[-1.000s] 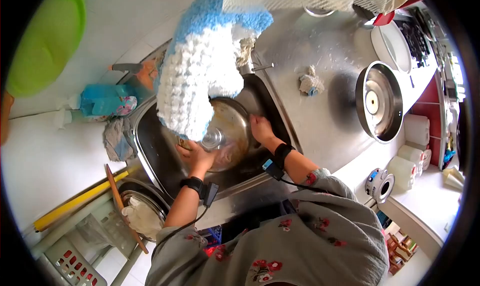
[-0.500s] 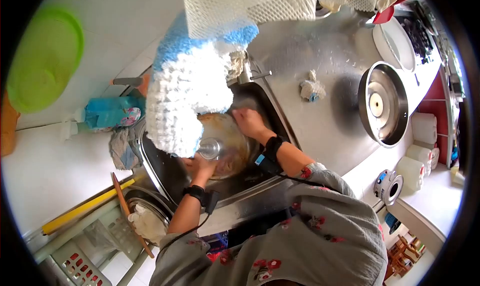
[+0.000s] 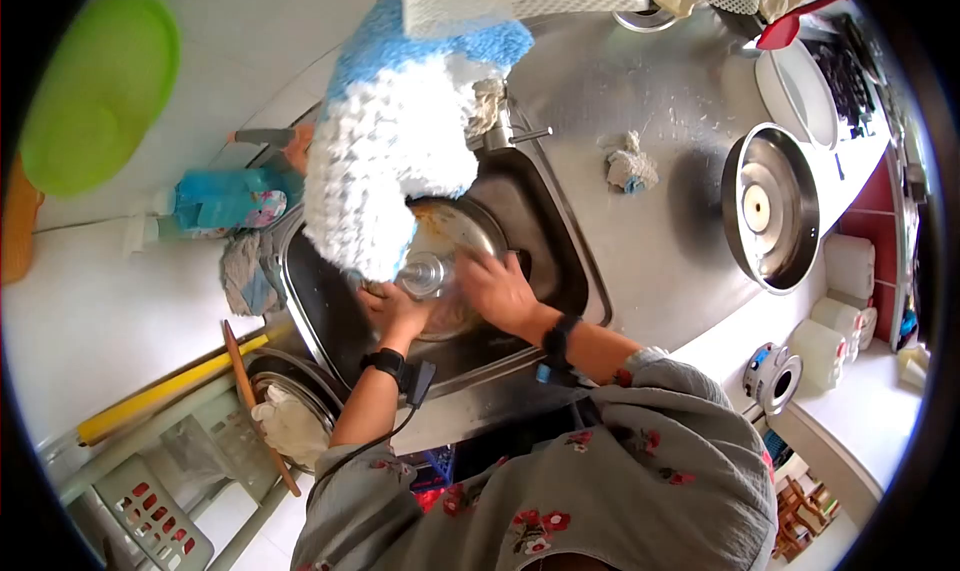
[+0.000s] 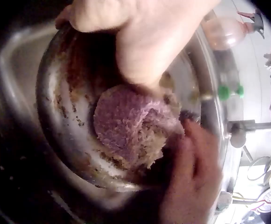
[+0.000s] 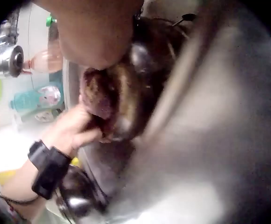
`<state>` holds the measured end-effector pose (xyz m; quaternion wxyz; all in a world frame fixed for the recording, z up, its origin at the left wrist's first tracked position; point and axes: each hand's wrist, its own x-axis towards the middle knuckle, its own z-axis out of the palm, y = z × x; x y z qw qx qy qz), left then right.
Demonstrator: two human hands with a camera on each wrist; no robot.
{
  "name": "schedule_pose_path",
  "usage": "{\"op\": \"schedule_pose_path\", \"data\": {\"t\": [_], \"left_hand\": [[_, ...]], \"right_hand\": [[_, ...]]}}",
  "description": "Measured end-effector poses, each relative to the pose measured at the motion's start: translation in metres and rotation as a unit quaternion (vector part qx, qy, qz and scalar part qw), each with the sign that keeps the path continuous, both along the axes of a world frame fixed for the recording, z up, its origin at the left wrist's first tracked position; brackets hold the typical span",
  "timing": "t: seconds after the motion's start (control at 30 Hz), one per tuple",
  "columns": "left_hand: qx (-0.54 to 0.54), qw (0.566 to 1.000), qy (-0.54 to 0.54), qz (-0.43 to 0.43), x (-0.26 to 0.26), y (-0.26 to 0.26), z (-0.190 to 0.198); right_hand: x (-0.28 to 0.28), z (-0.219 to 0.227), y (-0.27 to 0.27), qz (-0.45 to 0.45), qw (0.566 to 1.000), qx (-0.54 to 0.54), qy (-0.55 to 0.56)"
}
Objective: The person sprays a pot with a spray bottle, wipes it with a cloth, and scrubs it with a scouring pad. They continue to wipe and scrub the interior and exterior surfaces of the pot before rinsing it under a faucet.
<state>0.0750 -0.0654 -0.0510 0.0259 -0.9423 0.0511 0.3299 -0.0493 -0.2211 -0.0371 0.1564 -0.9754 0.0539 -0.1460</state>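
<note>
In the head view a stained round metal pan (image 3: 432, 224) lies tilted in the sink, with a clear knob-like piece (image 3: 425, 274) over it. My left hand (image 3: 398, 313) grips its left rim; the left wrist view shows that hand (image 4: 140, 37) above a purple scrubbing pad (image 4: 121, 121) inside the pan (image 4: 56, 116). Blurred, my right hand (image 3: 500, 289) is over the pan's right part, and its fingertips touch the pad's edge in the left wrist view. The right wrist view shows the pad (image 5: 96, 93) just below my right palm (image 5: 98, 32), its fingers hidden.
A white and blue knitted piece (image 3: 385, 161) hangs over the sink (image 3: 545, 231), hiding part of it. The tap (image 3: 500, 131) stands behind. On the steel counter are a crumpled scrubber (image 3: 630, 166) and a second pan (image 3: 770, 209). A blue bottle (image 3: 225, 201) stands left.
My right hand has moved from the pan's right rim leftward and toward the near side, with its fingers less curled. My left hand stays at the left rim.
</note>
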Motion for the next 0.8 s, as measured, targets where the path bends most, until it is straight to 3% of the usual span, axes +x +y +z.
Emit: {"op": "schedule_pose_path", "data": {"t": [0.1, 0.23, 0.33, 0.43, 0.53, 0.67, 0.8], "left_hand": [[-0.057, 0.998, -0.04, 0.01, -0.003, 0.001, 0.001], [-0.096, 0.993, -0.056, 0.027, -0.005, 0.0, 0.005], [-0.11, 0.992, -0.026, 0.051, -0.006, -0.001, 0.017], [-0.121, 0.99, -0.036, 0.064, -0.006, -0.002, 0.012], [-0.094, 0.993, -0.047, 0.047, -0.005, -0.002, 0.012], [-0.09, 0.994, -0.032, 0.047, -0.005, -0.004, 0.012], [-0.127, 0.989, -0.074, 0.012, -0.005, 0.006, -0.001]], "right_hand": [[-0.008, -0.004, -0.013, 0.08, 0.996, 0.021, 0.046], [0.035, -0.002, -0.029, -0.011, 0.998, 0.016, 0.057], [-0.001, -0.002, -0.015, 0.046, 0.996, -0.03, 0.066], [0.005, 0.0, -0.023, 0.083, 0.988, -0.038, 0.125], [0.024, 0.003, -0.02, 0.017, 0.994, -0.054, 0.092], [-0.031, -0.002, 0.003, 0.022, 0.993, -0.016, 0.113], [0.029, 0.007, -0.017, 0.0, 0.993, -0.005, 0.122]]}}
